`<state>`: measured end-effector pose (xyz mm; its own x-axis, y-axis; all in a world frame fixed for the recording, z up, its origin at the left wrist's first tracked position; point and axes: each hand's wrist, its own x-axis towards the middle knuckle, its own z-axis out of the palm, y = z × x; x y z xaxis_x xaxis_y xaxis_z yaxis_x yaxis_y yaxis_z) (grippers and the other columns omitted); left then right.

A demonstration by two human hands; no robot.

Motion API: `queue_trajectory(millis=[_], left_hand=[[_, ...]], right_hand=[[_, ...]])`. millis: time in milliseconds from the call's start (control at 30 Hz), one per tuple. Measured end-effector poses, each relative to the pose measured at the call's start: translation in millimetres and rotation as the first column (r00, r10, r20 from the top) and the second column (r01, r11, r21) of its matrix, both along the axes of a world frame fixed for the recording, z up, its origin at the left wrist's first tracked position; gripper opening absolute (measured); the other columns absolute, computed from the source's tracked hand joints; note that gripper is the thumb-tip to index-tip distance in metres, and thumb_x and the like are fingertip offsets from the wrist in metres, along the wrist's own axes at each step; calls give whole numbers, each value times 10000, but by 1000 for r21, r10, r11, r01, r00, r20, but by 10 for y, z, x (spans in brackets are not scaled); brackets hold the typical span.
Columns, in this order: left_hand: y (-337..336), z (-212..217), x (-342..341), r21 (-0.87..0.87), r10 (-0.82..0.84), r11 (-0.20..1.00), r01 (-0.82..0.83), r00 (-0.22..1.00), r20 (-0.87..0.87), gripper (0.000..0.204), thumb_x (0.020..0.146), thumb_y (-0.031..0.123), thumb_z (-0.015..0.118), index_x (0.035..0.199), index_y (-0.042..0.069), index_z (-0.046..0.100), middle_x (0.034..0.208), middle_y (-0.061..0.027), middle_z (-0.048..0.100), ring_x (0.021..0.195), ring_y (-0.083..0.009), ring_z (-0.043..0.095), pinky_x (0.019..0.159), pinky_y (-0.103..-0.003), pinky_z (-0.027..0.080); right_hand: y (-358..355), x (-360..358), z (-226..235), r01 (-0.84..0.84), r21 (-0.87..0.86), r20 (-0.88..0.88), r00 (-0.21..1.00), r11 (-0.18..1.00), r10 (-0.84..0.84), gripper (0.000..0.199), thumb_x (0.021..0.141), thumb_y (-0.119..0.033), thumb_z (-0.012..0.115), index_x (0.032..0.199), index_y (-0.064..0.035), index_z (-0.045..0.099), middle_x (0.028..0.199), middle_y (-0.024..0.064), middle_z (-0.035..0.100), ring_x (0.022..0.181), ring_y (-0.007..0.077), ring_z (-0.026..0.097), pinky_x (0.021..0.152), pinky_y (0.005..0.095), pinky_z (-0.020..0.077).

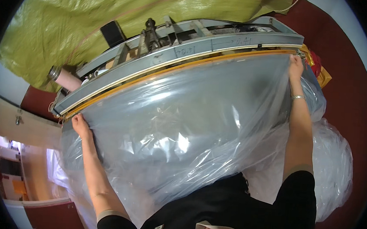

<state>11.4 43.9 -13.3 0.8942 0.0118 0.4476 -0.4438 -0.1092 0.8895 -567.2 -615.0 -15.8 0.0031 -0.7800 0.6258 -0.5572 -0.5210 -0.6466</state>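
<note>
A wide sheet of clear plastic film [166, 113] is stretched between my two hands and drapes toward my body. My left hand [80, 125] grips its far edge at the left end, fingers closed. At the right end my right hand [295, 67] pinches the same edge. Both hands are close to the orange strip [182, 65] that runs along the front of a long grey metal frame machine [170, 54]. The film's far edge lies along that strip; whether it reaches under it I cannot tell.
Behind the machine hangs a yellow-green woven sheet [71, 19]. A pink flask [66, 78] and a black flat box [113, 33] rest at the machine's back. Bunched clear plastic [331, 169] bulges at the right. An opening in the wall [24, 167] shows at the left.
</note>
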Motion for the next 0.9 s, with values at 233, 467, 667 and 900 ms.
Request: queue_trajectory(millis=[233,467,667,900], left_hand=[[-190,-30,277,-103,-122,988,113,989,-86,190,831,127,568,687,115,443,640,67,401,574,-40,345,519,-189,278],[-121,6,255,-105,-7,994,8,1000,12,131,831,92,522,769,93,405,636,33,416,539,-54,381,466,-191,310],[-173,76,182,-52,145,987,-150,985,-94,94,786,95,474,851,85,406,664,3,454,493,-84,407,420,-216,323],[71,342,-96,101,-173,979,175,984,-33,143,800,86,573,910,45,491,728,3,487,594,-70,441,542,-199,378]], right_hand=[[-128,242,19,-167,121,182,973,979,143,226,786,-231,623,805,-18,549,697,45,572,655,105,517,644,237,415],[-74,299,84,25,13,83,996,1000,-25,167,764,-174,609,808,-30,538,677,50,569,618,113,532,594,252,426],[-105,235,121,63,32,151,986,998,-67,139,776,-127,529,873,-27,539,699,73,587,627,152,562,611,284,451],[782,1004,752,8,-356,56,998,934,13,156,800,-130,561,911,-20,554,860,105,585,789,218,567,723,305,440]])
